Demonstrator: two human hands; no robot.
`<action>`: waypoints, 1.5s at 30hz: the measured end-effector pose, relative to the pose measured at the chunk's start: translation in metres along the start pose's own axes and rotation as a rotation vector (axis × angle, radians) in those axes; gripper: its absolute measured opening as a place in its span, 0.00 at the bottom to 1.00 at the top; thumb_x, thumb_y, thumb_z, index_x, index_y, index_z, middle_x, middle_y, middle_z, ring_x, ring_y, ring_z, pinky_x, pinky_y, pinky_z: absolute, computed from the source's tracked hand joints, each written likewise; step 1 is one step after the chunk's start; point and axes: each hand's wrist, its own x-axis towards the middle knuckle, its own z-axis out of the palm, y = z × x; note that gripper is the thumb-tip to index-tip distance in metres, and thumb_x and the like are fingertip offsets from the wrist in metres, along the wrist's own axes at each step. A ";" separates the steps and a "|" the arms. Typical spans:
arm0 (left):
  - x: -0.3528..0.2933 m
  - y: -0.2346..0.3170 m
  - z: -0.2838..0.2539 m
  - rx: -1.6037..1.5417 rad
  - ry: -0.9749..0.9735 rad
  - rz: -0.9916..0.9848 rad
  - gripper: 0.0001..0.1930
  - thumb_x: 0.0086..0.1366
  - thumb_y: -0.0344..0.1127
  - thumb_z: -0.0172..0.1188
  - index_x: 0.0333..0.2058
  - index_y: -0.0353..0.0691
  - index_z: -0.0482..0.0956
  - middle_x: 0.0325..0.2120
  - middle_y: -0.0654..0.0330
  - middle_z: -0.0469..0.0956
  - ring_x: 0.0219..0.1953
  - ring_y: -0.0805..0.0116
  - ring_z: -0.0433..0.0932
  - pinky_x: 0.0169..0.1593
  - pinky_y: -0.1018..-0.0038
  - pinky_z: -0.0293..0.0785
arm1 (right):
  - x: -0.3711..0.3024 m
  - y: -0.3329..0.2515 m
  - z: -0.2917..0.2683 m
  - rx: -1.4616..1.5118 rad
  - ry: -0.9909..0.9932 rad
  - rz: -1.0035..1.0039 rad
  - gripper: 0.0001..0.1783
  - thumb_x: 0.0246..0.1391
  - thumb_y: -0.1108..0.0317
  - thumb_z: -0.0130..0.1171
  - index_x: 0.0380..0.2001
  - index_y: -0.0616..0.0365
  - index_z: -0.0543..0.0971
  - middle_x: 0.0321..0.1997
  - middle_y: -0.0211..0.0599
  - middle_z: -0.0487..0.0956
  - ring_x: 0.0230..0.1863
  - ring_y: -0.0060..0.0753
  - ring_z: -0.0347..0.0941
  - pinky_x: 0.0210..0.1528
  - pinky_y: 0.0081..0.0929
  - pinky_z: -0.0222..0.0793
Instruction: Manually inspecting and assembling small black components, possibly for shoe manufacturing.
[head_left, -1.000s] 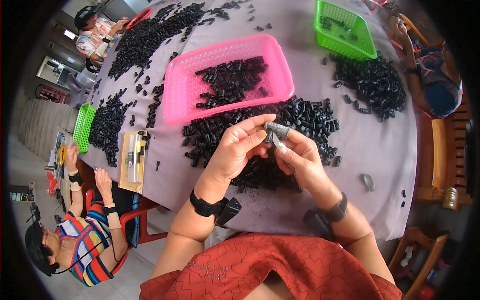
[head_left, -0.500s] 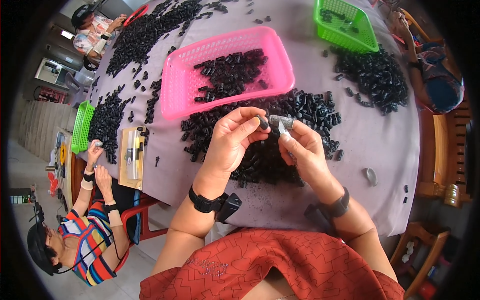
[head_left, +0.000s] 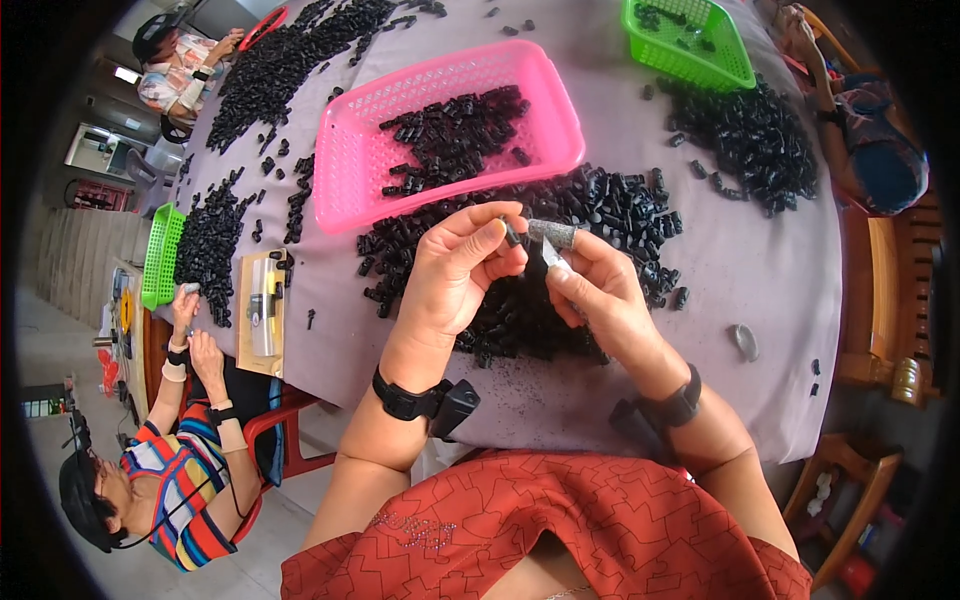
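Note:
My left hand [head_left: 448, 265] pinches a small black cylindrical part [head_left: 513, 234] between thumb and fingertips. In my right hand [head_left: 605, 300] is a knife [head_left: 551, 256], its short pointed blade tilted up beside the part. The handle is mostly hidden by my fingers. A grey speckled sleeve [head_left: 553, 233] covers the tip of my right index finger, close to the part. Both hands are held above a large heap of similar black parts [head_left: 530, 320] on the cloth-covered table [head_left: 400, 50].
A pink basket [head_left: 325, 175] with black parts stands beyond my hands. Green baskets are at far right [head_left: 690, 70] and left [head_left: 160, 255]. A grey finger sleeve [head_left: 744, 342] lies at right. A co-worker [head_left: 180, 470] sits at left beside a tray [head_left: 262, 312]; others sit farther off.
The whole view has shifted slightly, so things appear a little further left and up. Both hands keep the same grips; the knife has tilted a little beside the part.

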 end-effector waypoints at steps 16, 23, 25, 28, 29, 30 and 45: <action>-0.001 -0.003 0.008 0.107 -0.025 -0.069 0.20 0.63 0.32 0.62 0.53 0.36 0.72 0.30 0.63 0.79 0.25 0.79 0.76 0.31 0.83 0.75 | -0.004 -0.007 0.004 0.046 -0.136 0.011 0.31 0.60 0.69 0.57 0.63 0.61 0.61 0.24 0.23 0.69 0.21 0.12 0.61 0.21 0.12 0.56; 0.002 -0.006 -0.001 -0.043 -0.123 -0.170 0.19 0.63 0.33 0.62 0.52 0.36 0.73 0.31 0.64 0.79 0.25 0.79 0.76 0.29 0.83 0.76 | -0.004 -0.005 0.003 0.010 -0.115 0.002 0.28 0.60 0.71 0.56 0.63 0.59 0.63 0.25 0.22 0.70 0.21 0.11 0.60 0.21 0.11 0.56; 0.003 -0.007 -0.001 -0.048 -0.121 -0.175 0.19 0.64 0.33 0.61 0.52 0.36 0.73 0.31 0.63 0.79 0.25 0.79 0.76 0.29 0.83 0.76 | -0.004 -0.005 0.002 0.013 -0.105 0.005 0.28 0.60 0.71 0.56 0.62 0.59 0.64 0.25 0.22 0.70 0.21 0.11 0.60 0.21 0.11 0.55; 0.002 -0.006 -0.001 -0.047 -0.120 -0.175 0.19 0.64 0.33 0.61 0.52 0.36 0.73 0.31 0.63 0.79 0.25 0.79 0.76 0.29 0.83 0.76 | -0.003 -0.004 0.002 0.012 -0.097 -0.003 0.27 0.60 0.71 0.56 0.62 0.59 0.65 0.25 0.22 0.70 0.21 0.10 0.60 0.21 0.11 0.55; 0.002 -0.005 -0.001 -0.043 -0.123 -0.171 0.19 0.64 0.33 0.61 0.52 0.36 0.73 0.30 0.63 0.79 0.24 0.79 0.76 0.29 0.83 0.75 | -0.003 -0.004 0.002 0.004 -0.107 0.005 0.27 0.60 0.71 0.56 0.62 0.59 0.65 0.25 0.22 0.70 0.21 0.10 0.60 0.21 0.11 0.55; 0.002 -0.005 -0.001 -0.043 -0.123 -0.171 0.19 0.64 0.33 0.61 0.52 0.36 0.73 0.30 0.63 0.79 0.24 0.79 0.76 0.29 0.83 0.75 | -0.003 -0.004 0.002 -0.003 -0.118 0.013 0.27 0.60 0.71 0.56 0.62 0.59 0.64 0.25 0.22 0.70 0.21 0.10 0.60 0.21 0.11 0.56; 0.002 -0.006 0.000 0.042 -0.126 -0.168 0.20 0.65 0.31 0.58 0.55 0.36 0.70 0.31 0.64 0.78 0.24 0.81 0.73 0.29 0.84 0.73 | -0.002 -0.007 -0.001 -0.010 -0.146 0.018 0.27 0.61 0.68 0.56 0.62 0.61 0.64 0.28 0.23 0.74 0.22 0.10 0.61 0.20 0.10 0.56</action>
